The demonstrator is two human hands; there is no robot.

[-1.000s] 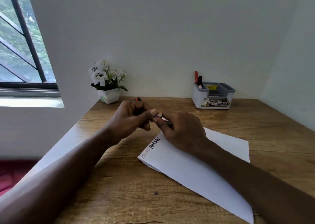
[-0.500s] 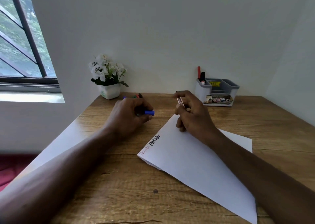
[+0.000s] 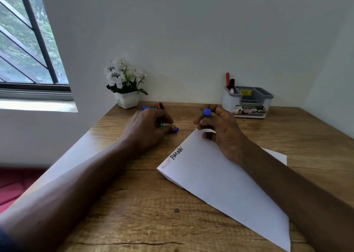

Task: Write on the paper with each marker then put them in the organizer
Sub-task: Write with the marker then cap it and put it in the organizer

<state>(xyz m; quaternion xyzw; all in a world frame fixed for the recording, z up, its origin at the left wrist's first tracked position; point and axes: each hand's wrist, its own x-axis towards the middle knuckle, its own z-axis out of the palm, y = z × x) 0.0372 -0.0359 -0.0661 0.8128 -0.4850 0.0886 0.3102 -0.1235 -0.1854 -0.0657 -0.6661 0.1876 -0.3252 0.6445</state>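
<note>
Blue marker (image 3: 206, 112) gripped in right hand (image 3: 222, 131) above far corner of paper (image 3: 220, 175); left hand (image 3: 147, 129) pinches blue cap (image 3: 175, 130) on wooden bench (image 3: 134, 203); organizer (image 3: 249, 102) behind.

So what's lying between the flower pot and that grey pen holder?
A few loose markers lie just beside the flower pot, partly behind the left hand; onward to the pen holder the table is bare wood. The head view shows it.

Paper (image 3: 220, 175) bears black handwriting beginning "RAM"; organizer (image 3: 229, 102) label shows "OPE".
</note>
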